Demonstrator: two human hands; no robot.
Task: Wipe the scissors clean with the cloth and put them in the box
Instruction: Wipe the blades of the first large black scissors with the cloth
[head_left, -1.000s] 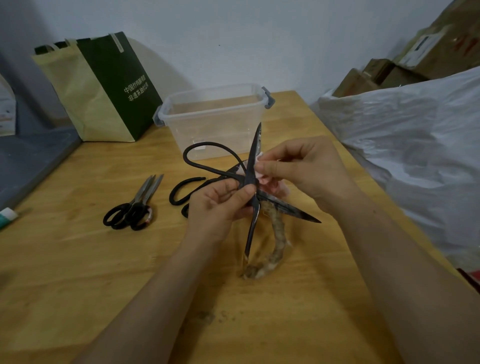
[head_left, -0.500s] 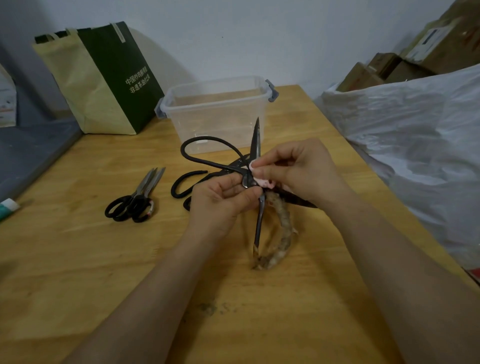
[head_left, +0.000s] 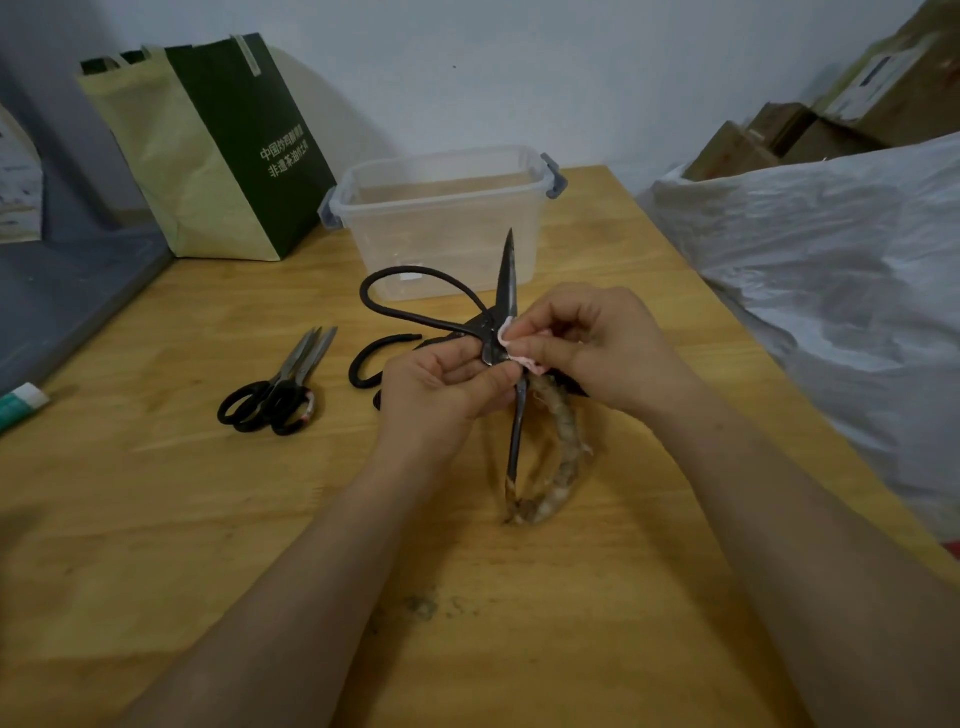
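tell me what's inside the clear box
Nothing shows inside the box; its clear walls show only table wood. The raised scissors cover a strip of its front, so that bit is hidden.

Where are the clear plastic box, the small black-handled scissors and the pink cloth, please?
clear plastic box (head_left: 441, 239), head view, on its front wall.
small black-handled scissors (head_left: 281, 385), head view, at the pivot.
pink cloth (head_left: 506, 333), head view, on its upper fold.
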